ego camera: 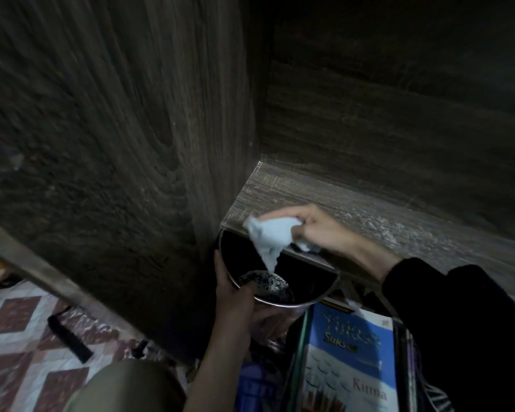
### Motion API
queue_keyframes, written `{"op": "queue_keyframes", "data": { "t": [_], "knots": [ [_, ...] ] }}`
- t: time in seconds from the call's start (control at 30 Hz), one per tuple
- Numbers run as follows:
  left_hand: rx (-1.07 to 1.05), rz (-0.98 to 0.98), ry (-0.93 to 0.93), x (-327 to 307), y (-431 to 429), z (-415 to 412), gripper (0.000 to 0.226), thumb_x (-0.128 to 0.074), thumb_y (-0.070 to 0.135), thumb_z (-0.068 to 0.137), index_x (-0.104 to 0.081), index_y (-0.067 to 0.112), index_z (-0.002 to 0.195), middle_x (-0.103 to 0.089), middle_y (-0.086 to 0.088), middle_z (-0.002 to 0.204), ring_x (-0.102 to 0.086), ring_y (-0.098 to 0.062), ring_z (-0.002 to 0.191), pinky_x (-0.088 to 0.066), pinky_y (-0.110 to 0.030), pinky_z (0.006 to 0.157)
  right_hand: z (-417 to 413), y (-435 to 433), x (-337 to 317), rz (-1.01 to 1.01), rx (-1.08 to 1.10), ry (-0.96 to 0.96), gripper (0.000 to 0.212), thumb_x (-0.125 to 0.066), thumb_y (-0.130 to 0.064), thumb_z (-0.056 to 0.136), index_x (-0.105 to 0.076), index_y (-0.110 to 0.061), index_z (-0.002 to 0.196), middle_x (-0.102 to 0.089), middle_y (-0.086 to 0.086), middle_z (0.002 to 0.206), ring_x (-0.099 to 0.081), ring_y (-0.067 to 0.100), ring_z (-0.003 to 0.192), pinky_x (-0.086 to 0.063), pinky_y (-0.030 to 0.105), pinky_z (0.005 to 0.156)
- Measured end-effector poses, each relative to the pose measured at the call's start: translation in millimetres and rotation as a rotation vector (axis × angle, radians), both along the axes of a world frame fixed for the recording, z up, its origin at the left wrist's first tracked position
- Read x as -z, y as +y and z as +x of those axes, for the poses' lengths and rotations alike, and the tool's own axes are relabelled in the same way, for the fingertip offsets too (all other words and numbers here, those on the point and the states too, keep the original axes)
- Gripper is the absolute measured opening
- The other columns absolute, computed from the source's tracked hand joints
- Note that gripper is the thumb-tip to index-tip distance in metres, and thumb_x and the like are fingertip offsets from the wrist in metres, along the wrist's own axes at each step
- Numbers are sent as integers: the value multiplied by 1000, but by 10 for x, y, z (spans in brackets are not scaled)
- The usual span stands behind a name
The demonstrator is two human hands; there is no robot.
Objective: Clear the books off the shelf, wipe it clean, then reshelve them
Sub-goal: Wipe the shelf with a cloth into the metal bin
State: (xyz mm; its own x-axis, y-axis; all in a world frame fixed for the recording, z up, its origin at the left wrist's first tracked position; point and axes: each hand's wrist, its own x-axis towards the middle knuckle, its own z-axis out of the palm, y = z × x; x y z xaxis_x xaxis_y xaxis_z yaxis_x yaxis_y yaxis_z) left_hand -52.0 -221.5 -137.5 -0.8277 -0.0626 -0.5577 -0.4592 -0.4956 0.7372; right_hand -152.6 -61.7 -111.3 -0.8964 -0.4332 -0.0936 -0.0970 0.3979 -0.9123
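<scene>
The scene is dim. A shelf [354, 203] of dark wood-grain board runs from the middle to the right, with the back panel behind it and a tall side panel [116, 129] of the same grain on the left. The board of the shelf is bare, and pale streaks and specks of dust show on it, mostly toward the right. Low on the left lies a quilted cover [18, 331] with brown diamond shapes on white, glossy in places, and a dark flat strap-like thing [69, 337] rests on it.

The books are off the shelf. Below its front edge a blue and white book [351, 361] stands out, with yellow letters and a red word on the cover; other books beside it are too dark to tell apart.

The right hand [318, 230], coming out of a black sleeve [458, 322], is at the front left part of the shelf. Its fingers [292, 214] are closed around a crumpled white cloth [268, 239], soft and wrinkled, and one corner hangs down over the edge. Just under this edge the left hand [235, 298] holds a round metal bowl [324, 292] by its rim, fingers wrapped on the outside. The bowl is shiny at the rim and dark inside, with a grey speckled heap at the bottom. The hanging corner of the cloth points into the bowl.
</scene>
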Motion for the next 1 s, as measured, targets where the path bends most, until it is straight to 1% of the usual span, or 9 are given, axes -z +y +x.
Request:
{"op": "queue_keyframes", "data": {
  "t": [0.13, 0.2, 0.23, 0.3, 0.43, 0.53, 0.67, 0.8, 1.0],
  "knots": [
    [4, -4, 2, -13, 10, 6, 92, -37, -19, 85, -15, 46, 147, -38, -2, 146, -54, -46, 112, -53, -34, 41, -144, 264, 64, -205, 540, 6, 69, -42, 12, 72, -71, -41, 106, -74, -8, 85, -51, 25, 53, -39, 30, 50],
    [2, 0, 6, -15, 16, 9, 92, -36, -19, 86, -14, 45, 148, -38, -2, 146, -54, -46, 112, -53, -33, 40, -138, 232, 184, 42, 553, 149, 67, -40, 6, 78, -63, -40, 121, -71, -5, 110, -59, 21, 70, -48, 34, 63],
    [0, 2, 11, -15, 19, 10, 91, -36, -19, 86, -14, 45, 148, -38, -2, 146, -54, -47, 113, -53, -33, 39, -83, 164, 248, 227, 480, 248, 63, -39, -3, 81, -56, -35, 132, -61, 1, 131, -60, 21, 93, -48, 39, 84],
    [-10, -1, 16, -13, 26, 10, 91, -35, -19, 85, -15, 44, 148, -40, -3, 145, -55, -46, 111, -53, -33, 39, 85, -43, 371, 522, 338, 432, 65, -32, -20, 80, -42, -27, 144, -41, 7, 149, -43, 26, 127, -30, 41, 107],
    [-24, -10, 24, -13, 35, 21, 88, -34, -18, 87, -15, 41, 150, -44, -3, 133, -60, -34, 91, -53, -33, 39, 441, -328, 522, 646, 131, 632, 68, -31, -19, 74, -46, -26, 141, -47, 14, 143, -49, 38, 121, -40, 50, 96],
    [-17, -7, 42, -55, 32, 43, 87, -36, -18, 87, -14, 40, 149, -45, -3, 130, -59, -35, 95, -53, -33, 39, 619, -238, 476, 566, 18, 676, 63, -34, -14, 77, -45, -30, 137, -49, 8, 142, -50, 32, 116, -43, 48, 91],
    [-5, -23, 28, -39, 8, 46, 89, -35, -19, 87, -13, 40, 150, -40, 1, 136, -55, -38, 103, -54, -35, 39, 629, 37, 263, 389, 430, 668, 57, -41, -12, 81, -53, -23, 135, -52, 8, 139, -49, 28, 118, -36, 40, 98],
    [27, -30, 17, 2, -23, 54, 90, -34, -18, 87, -10, 43, 149, -34, -5, 149, -55, -46, 108, -53, -35, 39, 648, 304, 382, 582, 882, 526, 57, -40, -17, 80, -53, -18, 136, -50, 15, 139, -46, 39, 118, -36, 49, 98],
    [14, -27, 30, -32, 2, 60, 89, -34, -18, 87, -12, 41, 149, -39, -3, 138, -58, -40, 97, -54, -35, 39, 741, -327, 614, 783, 766, 524, 63, -38, -23, 73, -55, -18, 133, -57, 19, 130, -54, 36, 106, -48, 51, 83]
  ]
}}
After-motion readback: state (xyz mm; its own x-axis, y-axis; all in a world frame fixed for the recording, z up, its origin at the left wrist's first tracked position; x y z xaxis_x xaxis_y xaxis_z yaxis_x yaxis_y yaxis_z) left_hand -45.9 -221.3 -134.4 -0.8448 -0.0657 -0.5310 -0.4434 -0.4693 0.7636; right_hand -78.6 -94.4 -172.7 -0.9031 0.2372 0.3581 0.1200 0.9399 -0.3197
